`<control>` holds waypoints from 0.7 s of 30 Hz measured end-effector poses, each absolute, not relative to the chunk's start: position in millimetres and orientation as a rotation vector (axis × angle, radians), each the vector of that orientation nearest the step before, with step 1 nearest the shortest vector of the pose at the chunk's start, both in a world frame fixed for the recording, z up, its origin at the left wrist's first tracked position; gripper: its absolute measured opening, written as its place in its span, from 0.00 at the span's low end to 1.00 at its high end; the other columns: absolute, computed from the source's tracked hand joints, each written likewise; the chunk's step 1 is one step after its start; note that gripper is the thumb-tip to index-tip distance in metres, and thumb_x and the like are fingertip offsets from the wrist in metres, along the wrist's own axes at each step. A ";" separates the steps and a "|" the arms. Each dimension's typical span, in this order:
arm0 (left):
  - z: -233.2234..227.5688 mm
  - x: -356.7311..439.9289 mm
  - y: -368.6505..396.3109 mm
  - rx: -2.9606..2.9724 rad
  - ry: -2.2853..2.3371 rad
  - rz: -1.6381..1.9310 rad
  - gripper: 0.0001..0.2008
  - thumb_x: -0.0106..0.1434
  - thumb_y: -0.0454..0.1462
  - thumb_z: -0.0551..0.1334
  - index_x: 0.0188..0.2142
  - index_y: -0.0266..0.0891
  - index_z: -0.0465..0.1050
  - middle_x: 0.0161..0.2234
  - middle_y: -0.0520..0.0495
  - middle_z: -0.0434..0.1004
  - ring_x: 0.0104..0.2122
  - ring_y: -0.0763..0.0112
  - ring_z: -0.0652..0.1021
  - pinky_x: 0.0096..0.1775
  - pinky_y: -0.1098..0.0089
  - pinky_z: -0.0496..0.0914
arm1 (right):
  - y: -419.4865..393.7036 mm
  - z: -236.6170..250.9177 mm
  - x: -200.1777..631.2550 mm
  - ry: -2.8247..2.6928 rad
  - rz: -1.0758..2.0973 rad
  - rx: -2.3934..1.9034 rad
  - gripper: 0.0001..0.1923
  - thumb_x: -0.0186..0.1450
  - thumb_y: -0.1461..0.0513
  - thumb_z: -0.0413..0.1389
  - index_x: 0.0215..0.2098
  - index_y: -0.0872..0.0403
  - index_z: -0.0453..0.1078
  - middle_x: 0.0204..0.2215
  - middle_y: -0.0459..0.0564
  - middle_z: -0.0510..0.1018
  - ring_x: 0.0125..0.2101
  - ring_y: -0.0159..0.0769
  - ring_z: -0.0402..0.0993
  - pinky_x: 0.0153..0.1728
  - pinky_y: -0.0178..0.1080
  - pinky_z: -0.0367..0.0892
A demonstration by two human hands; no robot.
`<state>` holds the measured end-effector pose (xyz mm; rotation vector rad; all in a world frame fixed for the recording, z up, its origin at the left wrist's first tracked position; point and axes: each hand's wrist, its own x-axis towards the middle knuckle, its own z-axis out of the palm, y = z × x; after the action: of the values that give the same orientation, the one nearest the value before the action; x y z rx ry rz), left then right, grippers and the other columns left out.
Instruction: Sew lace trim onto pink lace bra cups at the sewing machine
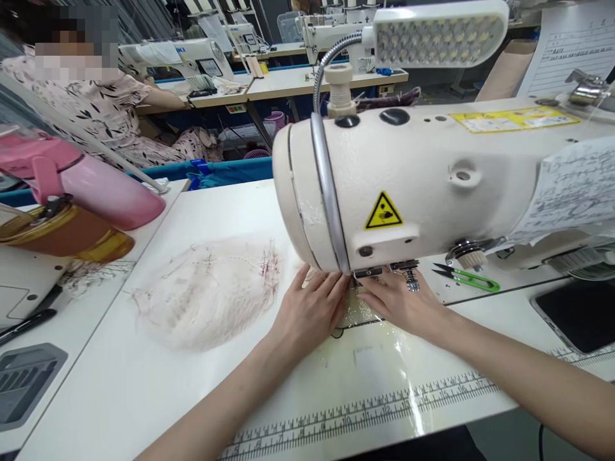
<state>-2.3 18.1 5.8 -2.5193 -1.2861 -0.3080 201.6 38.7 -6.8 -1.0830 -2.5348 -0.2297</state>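
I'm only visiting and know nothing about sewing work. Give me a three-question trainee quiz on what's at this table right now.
1. True or false: both hands, the left hand and the right hand, rest flat on a small pale piece under the sewing machine head.
2. What lies on the table left of the left hand?
A. a heap of pale lace fabric
B. a hammer
C. a book
3. What colour are the handles of the thread snips lying right of the right hand?

Key: 1 true; 2 A; 3 green.
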 end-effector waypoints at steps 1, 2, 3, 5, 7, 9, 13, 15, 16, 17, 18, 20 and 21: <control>6.3 -2.2 18.0 -2.520 -1.288 -0.306 0.16 0.67 0.35 0.51 0.50 0.36 0.70 0.45 0.45 0.77 0.43 0.60 0.76 0.50 0.55 0.65 | 38.5 -6.6 201.1 -2.528 -0.233 -1.085 0.16 0.68 0.57 0.49 0.52 0.51 0.69 0.42 0.54 0.78 0.35 0.38 0.73 0.37 0.41 0.64; 6.7 -2.0 17.8 -2.521 -1.291 -0.305 0.16 0.67 0.36 0.51 0.50 0.36 0.70 0.46 0.45 0.77 0.43 0.60 0.76 0.50 0.54 0.65 | 38.2 -6.5 200.5 -2.522 -0.237 -1.090 0.16 0.68 0.57 0.49 0.52 0.51 0.69 0.42 0.54 0.78 0.34 0.38 0.73 0.39 0.42 0.64; 6.9 -2.0 17.6 -2.521 -1.294 -0.305 0.16 0.67 0.36 0.51 0.50 0.36 0.70 0.46 0.45 0.77 0.43 0.59 0.76 0.51 0.54 0.64 | 38.0 -6.5 199.9 -2.520 -0.246 -1.096 0.16 0.68 0.57 0.49 0.51 0.51 0.69 0.41 0.54 0.78 0.33 0.38 0.73 0.40 0.43 0.64; 7.2 -2.0 17.3 -2.520 -1.300 -0.304 0.16 0.67 0.36 0.51 0.51 0.36 0.70 0.46 0.45 0.77 0.44 0.59 0.76 0.52 0.53 0.63 | 37.6 -6.5 198.7 -2.524 -0.292 -1.097 0.16 0.68 0.57 0.49 0.51 0.52 0.70 0.40 0.53 0.79 0.32 0.38 0.73 0.43 0.44 0.63; 7.3 -2.0 17.1 -2.519 -1.312 -0.298 0.16 0.67 0.36 0.51 0.51 0.37 0.70 0.46 0.45 0.77 0.44 0.59 0.76 0.54 0.52 0.62 | 37.3 -5.7 198.3 -2.529 -0.378 -1.076 0.16 0.69 0.57 0.47 0.50 0.53 0.70 0.38 0.53 0.80 0.31 0.38 0.74 0.43 0.46 0.63; 7.6 -2.0 17.0 -2.524 -1.332 -0.292 0.16 0.67 0.36 0.51 0.51 0.38 0.70 0.45 0.45 0.77 0.44 0.60 0.76 0.55 0.52 0.60 | 37.3 -4.0 199.1 -2.543 -0.438 -1.054 0.17 0.70 0.57 0.46 0.49 0.54 0.71 0.37 0.54 0.80 0.31 0.40 0.74 0.41 0.46 0.64; 6.9 -3.1 17.5 -2.541 -1.347 -0.287 0.17 0.66 0.37 0.51 0.52 0.38 0.69 0.45 0.45 0.77 0.45 0.60 0.75 0.57 0.52 0.58 | 38.7 0.1 204.9 -2.631 -0.310 -1.154 0.18 0.71 0.59 0.41 0.51 0.51 0.69 0.39 0.54 0.79 0.36 0.44 0.75 0.34 0.46 0.66; 5.4 -3.9 17.5 -2.529 -1.338 -0.289 0.17 0.66 0.38 0.52 0.52 0.38 0.69 0.46 0.44 0.76 0.46 0.60 0.74 0.58 0.52 0.57 | 40.9 -0.3 208.5 -2.636 -0.211 -1.213 0.20 0.71 0.59 0.39 0.52 0.50 0.68 0.38 0.56 0.79 0.38 0.46 0.75 0.33 0.46 0.66; 4.5 -4.1 17.2 -2.518 -1.334 -0.290 0.17 0.67 0.38 0.52 0.52 0.38 0.69 0.47 0.44 0.76 0.47 0.60 0.74 0.58 0.52 0.57 | 42.4 -1.4 210.2 -2.620 -0.177 -1.217 0.20 0.71 0.59 0.40 0.53 0.50 0.68 0.38 0.56 0.79 0.39 0.47 0.74 0.34 0.47 0.67; 3.6 -4.0 16.6 -2.508 -1.331 -0.291 0.17 0.67 0.38 0.52 0.53 0.38 0.69 0.47 0.44 0.76 0.48 0.59 0.73 0.58 0.52 0.57 | 44.1 -3.1 211.7 -2.598 -0.156 -1.205 0.19 0.70 0.59 0.41 0.54 0.50 0.67 0.38 0.57 0.79 0.39 0.48 0.74 0.35 0.48 0.67; 2.9 -3.7 15.5 -2.497 -1.330 -0.294 0.17 0.67 0.39 0.52 0.53 0.38 0.69 0.48 0.44 0.75 0.49 0.59 0.73 0.58 0.53 0.57 | 45.8 -5.2 213.1 -2.559 -0.143 -1.196 0.19 0.70 0.58 0.43 0.54 0.50 0.67 0.36 0.57 0.79 0.39 0.48 0.74 0.36 0.49 0.67; 2.6 -2.0 12.5 -2.476 -1.325 -0.299 0.17 0.68 0.40 0.51 0.53 0.39 0.68 0.51 0.45 0.74 0.50 0.60 0.72 0.57 0.54 0.59 | 48.9 -10.0 215.9 -2.508 -0.120 -1.167 0.19 0.68 0.57 0.47 0.54 0.51 0.68 0.33 0.57 0.79 0.38 0.49 0.74 0.38 0.51 0.66; 3.4 -1.1 10.8 -2.464 -1.319 -0.299 0.17 0.68 0.40 0.51 0.53 0.39 0.68 0.52 0.46 0.73 0.50 0.60 0.71 0.56 0.55 0.60 | 50.2 -12.5 217.3 -2.494 -0.104 -1.140 0.18 0.67 0.57 0.48 0.53 0.52 0.68 0.32 0.57 0.79 0.38 0.49 0.74 0.38 0.51 0.66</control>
<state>-1.1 10.8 3.4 -2.4640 -1.3188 -0.2994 217.3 50.2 -12.5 -1.1399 -2.4941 -0.1036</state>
